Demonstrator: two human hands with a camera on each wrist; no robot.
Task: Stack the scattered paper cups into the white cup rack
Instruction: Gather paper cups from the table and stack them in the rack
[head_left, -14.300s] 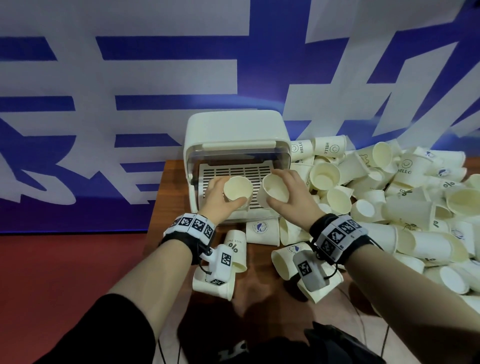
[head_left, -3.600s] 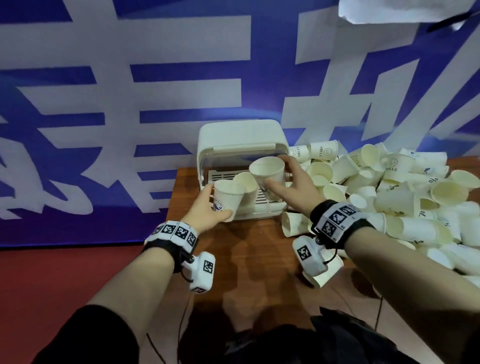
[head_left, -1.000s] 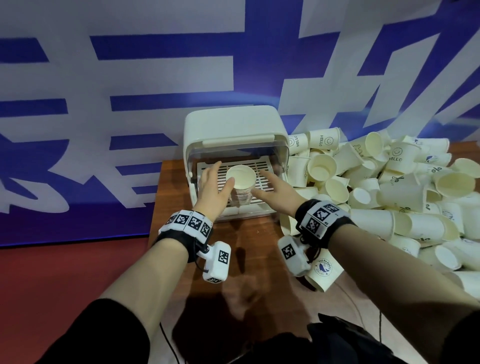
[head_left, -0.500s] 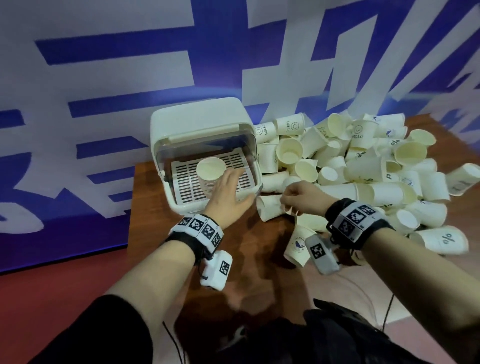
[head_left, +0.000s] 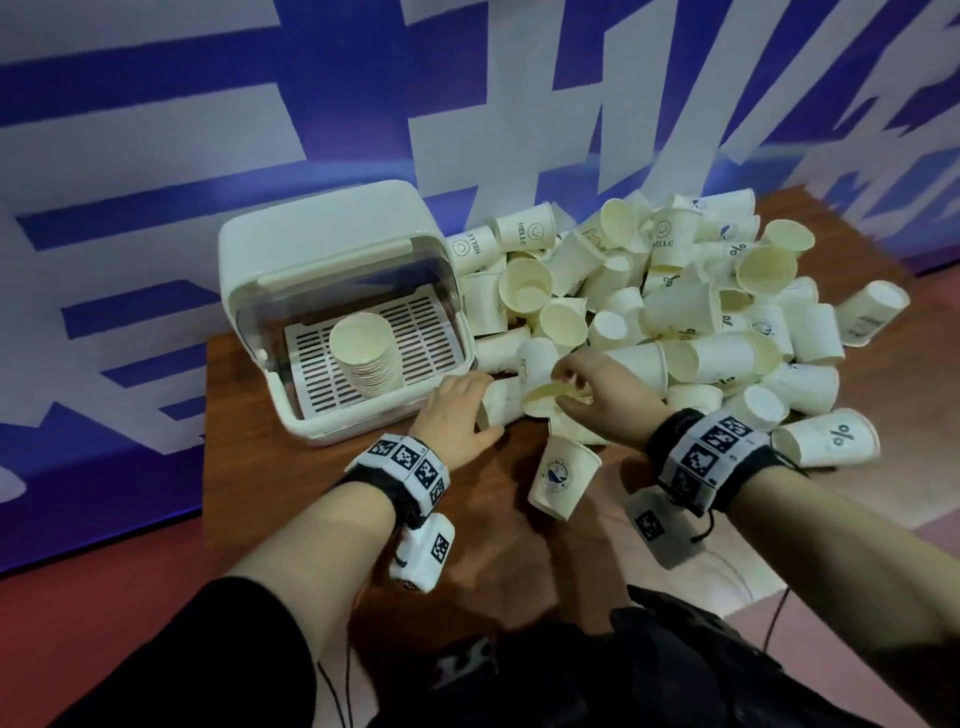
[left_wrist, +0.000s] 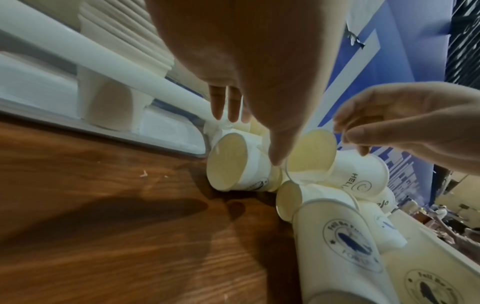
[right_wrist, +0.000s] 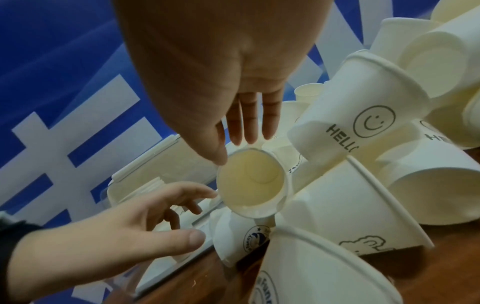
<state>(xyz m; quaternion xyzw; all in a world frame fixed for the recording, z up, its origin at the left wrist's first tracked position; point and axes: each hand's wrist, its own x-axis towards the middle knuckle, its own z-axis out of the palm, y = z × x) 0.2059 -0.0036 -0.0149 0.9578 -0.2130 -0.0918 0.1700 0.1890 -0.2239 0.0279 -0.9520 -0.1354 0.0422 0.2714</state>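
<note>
The right hand (head_left: 597, 395) pinches the rim of a cream paper cup (head_left: 540, 400) at the heap's near edge. The left hand (head_left: 457, 415), fingers spread, reaches over a sideways white cup (left_wrist: 233, 164) just beside the white plastic cup rack (head_left: 332, 270), where a nested cup stack (head_left: 366, 358) stands.

Hidden and cut off

The left hand (head_left: 457, 415) covers most of a lying cup (head_left: 498, 402); the cup pile (head_left: 727, 322) buries the table's far right corner; the right hand's (head_left: 597, 395) fingertips are blurred.

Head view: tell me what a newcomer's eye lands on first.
The big heap of paper cups sprawling over the right of the wooden table. Next, the white cup rack at the table's back left, lid raised, with one stack of nested cups inside. Both hands reach into the heap's near edge.
</note>
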